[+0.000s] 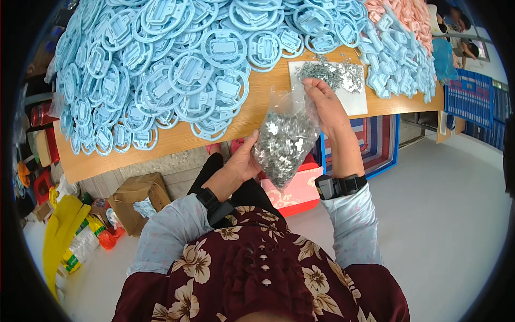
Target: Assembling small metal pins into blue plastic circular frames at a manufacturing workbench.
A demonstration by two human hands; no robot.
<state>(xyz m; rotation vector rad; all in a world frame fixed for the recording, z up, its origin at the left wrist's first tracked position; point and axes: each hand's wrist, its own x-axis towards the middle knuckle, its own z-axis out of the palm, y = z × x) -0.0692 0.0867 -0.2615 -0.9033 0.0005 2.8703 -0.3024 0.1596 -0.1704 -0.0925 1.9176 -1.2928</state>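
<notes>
A clear plastic bag (284,145) full of small silvery metal pieces hangs in front of me at the table's near edge. My left hand (242,161) is closed on the bag's left side, its thumb against the plastic. With bent fingers, my right hand (327,107) pinches the bag's upper right edge near its mouth. Just beyond that hand, a loose heap of similar metal pieces (338,76) lies on a white board (355,105). To the left is a large pile of light blue ring-shaped plastic parts (161,88).
The wooden table (177,140) also bears smaller light blue parts (399,67) and pink parts (413,19) at right. Below stand a red stool (292,193), a blue-framed bin with striped lining (389,145) and a cardboard box (140,201). Blue trays (468,96) stand far right, near other people.
</notes>
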